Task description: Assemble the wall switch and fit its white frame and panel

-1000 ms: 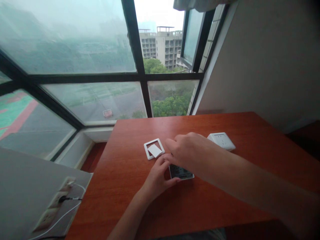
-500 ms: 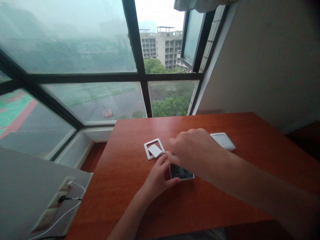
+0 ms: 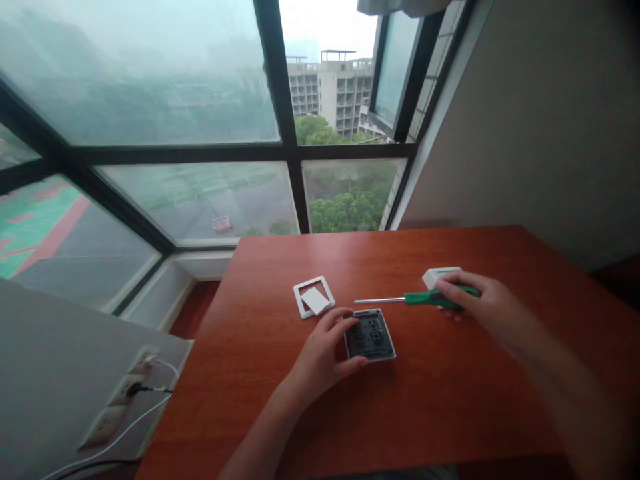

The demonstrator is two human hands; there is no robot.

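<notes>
Desk (image 3: 440,413) by the window (image 3: 294,152): screwdriver (image 3: 425,298) swung wide of the box (image 3: 371,339)

Fingers of the right hand (image 3: 469,297) wrap the screwdriver's green handle, its tip pointing left, near the box's far edge. The left hand (image 3: 317,353) grips the box's left end, thumb at the near edge, fingertips over the far-left corner; the box's dark inside faces up. Half a second ago the right hand covered the box's far part; now it has moved right, exposing the inside and the screwdriver. Plain wood runs from the box to the near edge and off rightward. Just past the left fingertips lies a white frame (image 3: 299,303), a plate (image 3: 315,300) askew across it. The right hand partly hides the socket (image 3: 435,275), crowding that side. Beyond rises the wall (image 3: 540,133).
</notes>
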